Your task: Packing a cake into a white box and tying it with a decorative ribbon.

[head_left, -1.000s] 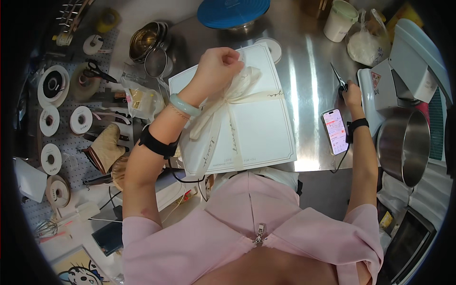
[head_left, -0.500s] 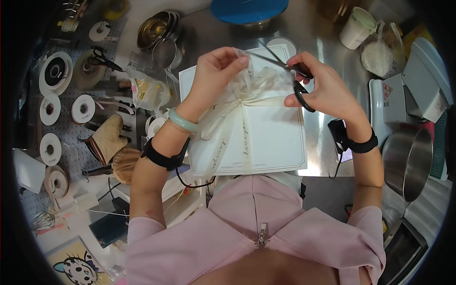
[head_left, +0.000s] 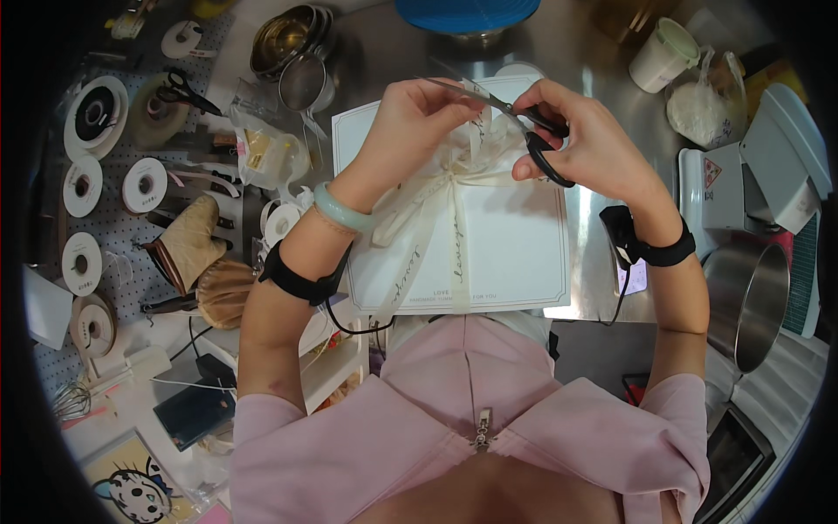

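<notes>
A white box with a thin printed border lies in front of me, wrapped crosswise by a cream ribbon with dark script. The ribbon meets in a bow near the box's middle. Above the bow, my left hand pinches a ribbon end between thumb and fingers. My right hand has its fingers through the black handles of a pair of scissors. Their blades point left and lie at the ribbon end, close against my left fingertips. Part of the bow is hidden behind my hands.
Ribbon spools and another pair of scissors hang on a pegboard at left. Metal bowls and a sieve stand far left. A blue turntable is at the back. At right are a lidded tub, a scale and a metal pot.
The scissors' blades, spread before, are now closer together at the ribbon end. Both hands have shifted slightly, the left one rightward and the right one up, still with ribbon and scissors.
</notes>
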